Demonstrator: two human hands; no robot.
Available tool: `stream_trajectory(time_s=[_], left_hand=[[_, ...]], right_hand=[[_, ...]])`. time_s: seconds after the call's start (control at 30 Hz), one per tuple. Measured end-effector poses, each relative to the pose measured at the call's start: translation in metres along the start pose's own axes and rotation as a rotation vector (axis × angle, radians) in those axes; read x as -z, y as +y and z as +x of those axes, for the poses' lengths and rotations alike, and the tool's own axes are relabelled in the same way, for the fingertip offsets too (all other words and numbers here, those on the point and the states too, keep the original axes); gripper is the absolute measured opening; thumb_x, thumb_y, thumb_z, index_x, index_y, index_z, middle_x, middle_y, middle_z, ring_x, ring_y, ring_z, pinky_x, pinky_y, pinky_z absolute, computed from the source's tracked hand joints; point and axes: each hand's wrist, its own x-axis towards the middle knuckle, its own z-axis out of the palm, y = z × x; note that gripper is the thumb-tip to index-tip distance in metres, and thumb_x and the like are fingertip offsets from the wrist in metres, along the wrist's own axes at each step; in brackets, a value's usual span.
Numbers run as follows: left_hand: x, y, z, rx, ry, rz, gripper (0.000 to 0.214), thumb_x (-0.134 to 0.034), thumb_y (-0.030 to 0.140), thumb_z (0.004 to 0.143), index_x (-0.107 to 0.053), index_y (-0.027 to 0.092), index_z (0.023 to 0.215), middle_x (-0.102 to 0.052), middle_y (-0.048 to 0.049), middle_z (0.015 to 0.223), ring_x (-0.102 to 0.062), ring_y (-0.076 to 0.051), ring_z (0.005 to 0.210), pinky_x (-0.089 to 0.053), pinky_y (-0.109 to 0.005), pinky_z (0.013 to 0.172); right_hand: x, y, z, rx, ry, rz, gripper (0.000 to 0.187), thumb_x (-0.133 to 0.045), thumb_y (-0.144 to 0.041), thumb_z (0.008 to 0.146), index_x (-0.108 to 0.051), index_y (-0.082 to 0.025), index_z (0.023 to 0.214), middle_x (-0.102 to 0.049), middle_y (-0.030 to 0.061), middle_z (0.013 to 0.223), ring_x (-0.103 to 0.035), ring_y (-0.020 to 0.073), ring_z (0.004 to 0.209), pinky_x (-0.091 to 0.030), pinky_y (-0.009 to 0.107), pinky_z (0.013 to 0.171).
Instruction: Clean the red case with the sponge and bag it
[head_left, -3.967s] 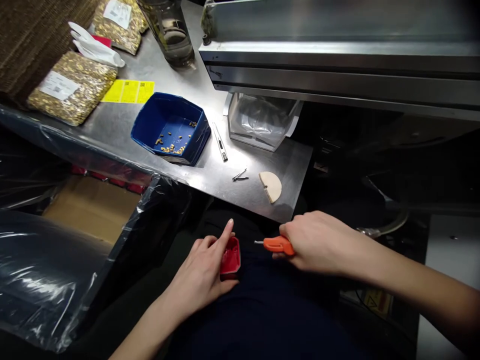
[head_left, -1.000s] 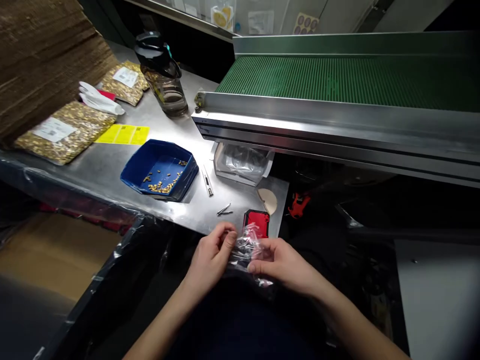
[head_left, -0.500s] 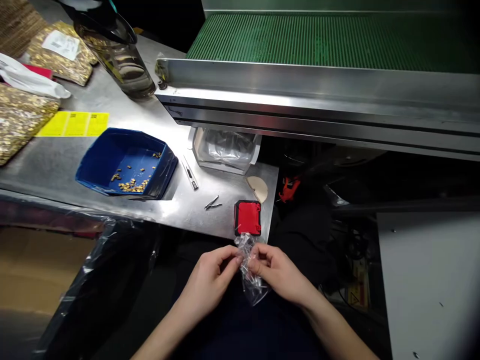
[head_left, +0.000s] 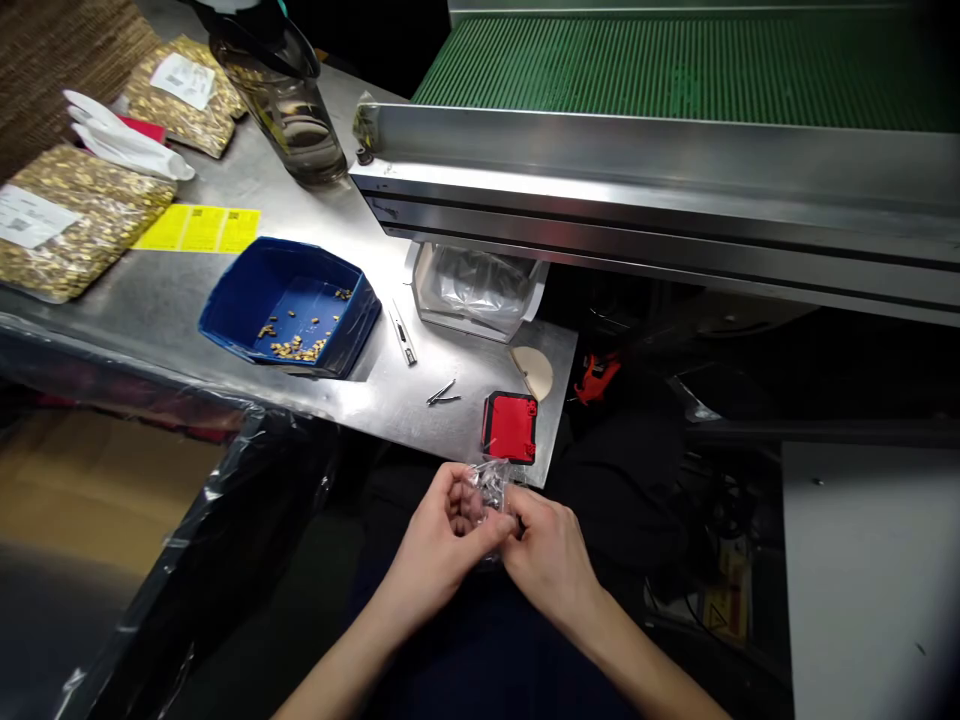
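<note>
My left hand (head_left: 442, 545) and my right hand (head_left: 547, 555) meet over my lap, both pinched on a small clear plastic bag (head_left: 489, 488) with tiny parts inside. Just beyond them a red square case (head_left: 511, 426) lies flat near the front edge of the steel table (head_left: 172, 300). An orange-handled tool (head_left: 597, 378) hangs off the table's right side.
On the table sit a blue tray (head_left: 289, 308) with brass bits, tweezers (head_left: 442, 394), a slim knife (head_left: 403, 335), a beige half-disc (head_left: 534, 370), a white bin of clear bags (head_left: 476, 288), gold packets (head_left: 67, 220), yellow labels (head_left: 199, 228) and a jug (head_left: 289, 90). A green conveyor (head_left: 675, 70) runs behind.
The red case and the orange tool left my hands and now rest at the table. Both hands took up the clear bag and have drawn closer together on it.
</note>
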Motion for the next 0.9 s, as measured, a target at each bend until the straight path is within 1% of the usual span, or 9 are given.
stream_trajectory(time_s=[0.2,0.3,0.37,0.43,0.5,0.57,0.7,0.8,0.9], left_hand=[[0.023,-0.012,-0.017,-0.249,0.433,0.428,0.015,-0.063,0.019,0.089,-0.051,0.025,0.096,-0.044,0.0078,0.072,-0.045,-0.012,0.063,-0.036,-0.023,0.06],[0.025,-0.028,-0.035,-0.307,0.325,0.648,0.012,-0.053,0.013,0.09,-0.051,0.025,0.089,-0.045,0.006,0.074,-0.046,-0.013,0.064,-0.037,-0.025,0.062],[0.022,-0.041,-0.044,-0.239,0.187,0.682,0.014,-0.047,0.012,0.091,-0.049,0.025,0.086,-0.047,0.0042,0.078,-0.048,-0.015,0.068,-0.038,-0.026,0.064],[0.02,-0.05,-0.05,-0.162,0.101,0.703,0.015,-0.043,0.012,0.092,-0.048,0.024,0.085,-0.048,0.0024,0.083,-0.05,-0.016,0.072,-0.038,-0.028,0.066],[0.023,-0.054,-0.053,-0.107,0.06,0.699,0.016,-0.041,0.011,0.093,-0.048,0.024,0.085,-0.049,0.0015,0.086,-0.05,-0.017,0.074,-0.038,-0.029,0.068],[0.026,-0.054,-0.054,-0.067,0.015,0.671,0.016,-0.042,0.011,0.092,-0.049,0.024,0.085,-0.05,0.0016,0.087,-0.051,-0.017,0.075,-0.037,-0.029,0.069],[0.03,-0.047,-0.053,0.025,-0.024,0.66,0.013,-0.052,0.025,0.097,-0.053,0.024,0.084,-0.053,0.0033,0.078,-0.05,-0.017,0.069,-0.035,-0.028,0.065],[0.028,-0.044,-0.05,0.062,-0.034,0.681,0.027,-0.056,0.043,0.099,-0.054,0.024,0.08,-0.053,0.0044,0.072,-0.049,-0.016,0.065,-0.033,-0.028,0.062],[0.025,-0.042,-0.047,0.045,-0.056,0.694,0.043,-0.049,0.053,0.102,-0.049,0.022,0.073,-0.051,0.004,0.07,-0.047,-0.016,0.064,-0.031,-0.029,0.061]], right_hand=[[0.006,0.016,-0.007,-0.125,-0.026,-0.212,0.019,-0.054,-0.024,0.092,-0.048,-0.023,0.074,-0.056,-0.0023,0.071,-0.049,0.015,0.063,-0.024,0.029,0.059],[0.001,0.007,-0.002,-0.006,-0.037,-0.267,0.008,-0.053,-0.016,0.09,-0.056,-0.023,0.088,-0.063,0.0013,0.09,-0.058,0.0177,0.08,-0.028,0.028,0.063],[0.0,-0.003,0.006,-0.032,-0.085,-0.162,0.013,-0.054,-0.022,0.094,-0.054,-0.022,0.08,-0.058,-0.0019,0.076,-0.054,0.0156,0.072,-0.029,0.028,0.064],[0.006,-0.008,0.015,-0.049,-0.197,-0.056,0.02,-0.063,-0.027,0.09,-0.053,-0.022,0.074,-0.052,-0.006,0.066,-0.049,0.0127,0.064,-0.031,0.027,0.063],[0.017,-0.003,0.022,0.032,-0.384,0.084,0.018,-0.079,-0.028,0.078,-0.063,-0.024,0.085,-0.062,-0.0065,0.08,-0.055,0.0122,0.074,-0.037,0.024,0.067],[0.027,0.011,0.025,-0.007,-0.505,0.37,0.037,-0.09,-0.03,0.068,-0.07,-0.024,0.098,-0.067,-0.0042,0.093,-0.06,0.0135,0.085,-0.043,0.023,0.072],[0.023,0.042,0.023,-0.364,-0.302,0.851,0.035,-0.078,-0.048,0.085,-0.071,-0.017,0.101,-0.071,0.0035,0.093,-0.062,0.0123,0.076,-0.048,0.021,0.063],[0.001,0.047,0.025,-0.465,-0.206,0.998,0.046,-0.072,-0.057,0.089,-0.068,-0.016,0.112,-0.072,0.0109,0.118,-0.067,0.0123,0.079,-0.056,0.023,0.066],[-0.022,0.041,0.035,-0.506,-0.12,1.144,0.051,-0.074,-0.061,0.085,-0.068,-0.016,0.11,-0.073,0.0121,0.117,-0.069,0.0134,0.077,-0.059,0.025,0.064]])
